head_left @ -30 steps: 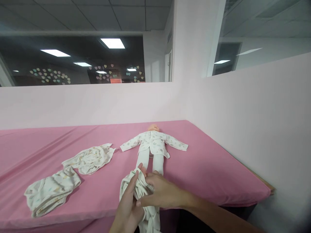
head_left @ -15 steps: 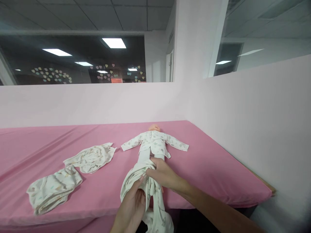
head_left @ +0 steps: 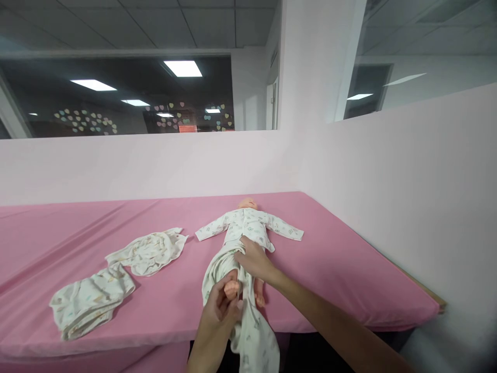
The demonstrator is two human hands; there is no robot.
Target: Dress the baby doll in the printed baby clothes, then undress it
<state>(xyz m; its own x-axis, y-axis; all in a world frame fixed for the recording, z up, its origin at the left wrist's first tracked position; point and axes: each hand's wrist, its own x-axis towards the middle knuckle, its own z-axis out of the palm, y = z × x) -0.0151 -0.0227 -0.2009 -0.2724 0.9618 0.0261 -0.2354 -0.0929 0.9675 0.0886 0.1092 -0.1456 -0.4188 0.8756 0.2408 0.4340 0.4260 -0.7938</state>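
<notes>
A baby doll [head_left: 247,203] lies on its back with its head towards the wall, wearing a white patterned jacket [head_left: 248,227] with the sleeves spread wide. White patterned baby pants [head_left: 258,339] are bunched around one leg, and their other leg hangs over the table's front edge. My left hand [head_left: 217,313] is closed around the doll's foot [head_left: 232,288], which pokes out of the bunched cloth. Higher up, my right hand [head_left: 255,260] pinches the gathered pants near the jacket hem. The doll's other foot [head_left: 260,299] lies bare beside the cloth.
A pink sheet [head_left: 341,280] covers the table. To the left lie a folded white patterned garment [head_left: 91,300] and a crumpled white garment [head_left: 155,251]. Pale walls [head_left: 155,166] with windows stand behind and on the right.
The doll's foot has come into view through the bunched pants, and my left hand now has hold of it. My right hand has pulled the cloth upward, towards the jacket.
</notes>
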